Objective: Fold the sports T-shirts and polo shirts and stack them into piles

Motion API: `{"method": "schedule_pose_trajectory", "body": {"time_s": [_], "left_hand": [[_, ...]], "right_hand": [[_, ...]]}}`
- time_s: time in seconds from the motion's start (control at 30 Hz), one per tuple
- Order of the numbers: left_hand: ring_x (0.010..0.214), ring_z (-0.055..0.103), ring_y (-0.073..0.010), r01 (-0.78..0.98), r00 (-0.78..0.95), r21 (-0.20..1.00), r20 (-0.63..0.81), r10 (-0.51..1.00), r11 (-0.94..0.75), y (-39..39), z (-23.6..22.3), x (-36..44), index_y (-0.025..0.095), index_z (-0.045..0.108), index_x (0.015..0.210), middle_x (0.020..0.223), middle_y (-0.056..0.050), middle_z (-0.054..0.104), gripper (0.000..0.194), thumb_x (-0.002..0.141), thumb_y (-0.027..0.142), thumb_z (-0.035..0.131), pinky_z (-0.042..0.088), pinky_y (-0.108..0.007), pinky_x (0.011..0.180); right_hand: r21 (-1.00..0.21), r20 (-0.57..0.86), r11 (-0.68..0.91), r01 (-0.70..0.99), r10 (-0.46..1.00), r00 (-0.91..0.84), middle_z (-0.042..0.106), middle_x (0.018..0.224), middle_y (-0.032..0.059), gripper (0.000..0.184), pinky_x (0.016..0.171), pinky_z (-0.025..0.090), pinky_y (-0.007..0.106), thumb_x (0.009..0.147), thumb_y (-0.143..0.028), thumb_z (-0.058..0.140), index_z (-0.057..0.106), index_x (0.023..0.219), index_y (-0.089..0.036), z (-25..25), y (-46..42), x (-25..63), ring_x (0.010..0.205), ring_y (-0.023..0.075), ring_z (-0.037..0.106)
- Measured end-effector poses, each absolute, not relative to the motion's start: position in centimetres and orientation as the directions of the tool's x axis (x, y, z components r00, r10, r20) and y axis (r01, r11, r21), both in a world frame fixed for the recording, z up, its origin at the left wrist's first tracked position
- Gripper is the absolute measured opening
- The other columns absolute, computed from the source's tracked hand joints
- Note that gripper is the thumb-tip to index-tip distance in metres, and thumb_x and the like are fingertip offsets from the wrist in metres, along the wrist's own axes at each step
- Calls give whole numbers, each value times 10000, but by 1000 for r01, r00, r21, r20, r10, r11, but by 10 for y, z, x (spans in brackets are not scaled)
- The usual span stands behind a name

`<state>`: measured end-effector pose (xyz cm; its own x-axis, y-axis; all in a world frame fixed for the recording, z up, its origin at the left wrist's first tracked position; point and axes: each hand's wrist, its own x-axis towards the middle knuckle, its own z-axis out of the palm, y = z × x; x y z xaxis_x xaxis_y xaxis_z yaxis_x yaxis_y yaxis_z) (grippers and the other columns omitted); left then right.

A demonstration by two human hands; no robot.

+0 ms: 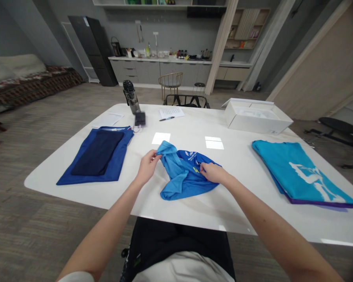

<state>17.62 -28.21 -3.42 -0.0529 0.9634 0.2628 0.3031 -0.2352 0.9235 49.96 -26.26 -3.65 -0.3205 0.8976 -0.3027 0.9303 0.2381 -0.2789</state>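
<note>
Blue garment: the blue garment (191, 181) lies bunched on the white worktop (238, 150), about midway along the near edge and a little in from it; paler blue folds show on its left part, white lettering (191, 155) and a yellow mark (195, 170) on its darker part.
Left hand: the left hand (148, 167) meets the garment's upper left portion, back of the hand upward, fingers directed away from the near edge and inward.
Left grip: thumb and fingers pinched on the paler cloth.
Right hand: the right hand (214, 173) lies over the garment's right portion, fingers curled and directed toward the left edge.
Right grip: thumb and forefinger pinched on the cloth beside the yellow mark.
Forearms: both cross the near edge and converge on the garment, the right forearm (261, 215) reaching in from the right, the left forearm (114, 223) from the left.
Left edge: a folded navy cloth (98, 152) on a larger royal-blue cloth (117, 166).
Right edge: a folded turquoise garment (278, 156) atop a purple layer (320, 203).
Far right corner: a white box (253, 122).
Far edge, toward the left: an upright bottle (131, 94); a pen (167, 118) at a printed sheet (172, 112).
</note>
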Motion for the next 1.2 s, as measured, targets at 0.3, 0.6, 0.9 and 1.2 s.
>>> {"method": "schedule_pose_trajectory", "body": {"time_s": [0.3, 0.6, 0.9, 1.2], "left_hand": [[862, 671, -217, -489, 124, 848, -164, 979, 204, -276, -38, 184, 161, 665, 953, 902, -70, 712, 224, 797, 320, 684, 562, -383, 823], [877, 675, -292, -488, 62, 864, -105, 993, 122, -262, 1, 148, 188, 659, 770, 761, -97, 678, 216, 799, 360, 532, 562, -447, 806], [573, 497, -167, 278, 116, 943, -222, 968, 183, -256, -35, 107, 179, 619, 595, 590, -27, 570, 176, 685, 318, 562, 368, -264, 537], [1080, 634, -437, 943, -156, 294, -29, 987, 157, -234, -24, 128, 154, 651, 769, 957, -238, 700, 183, 749, 335, 673, 418, -548, 957]], "right_hand": [[-661, 35, 417, 624, 848, -529, 638, 1286, 121, 784, 888, 501, 363, 783, -443, 814, 519, 1480, -237, -16, -260, 476, 1050, 270, 637], [-187, -300, 411, 892, 841, -451, 692, 1138, 117, 453, 754, 505, 334, 650, -320, 899, 763, 1079, -265, -16, -216, 462, 977, 310, 669], [-440, -19, 281, 853, 947, -321, 675, 924, 44, 232, 727, 432, 286, 790, -284, 697, 602, 991, -217, -22, -208, 546, 850, 221, 616], [-668, 102, 254, 699, 962, -253, 521, 676, -38, 290, 633, 365, 267, 751, -408, 706, 484, 748, -221, -31, -232, 584, 649, 153, 462]]}}
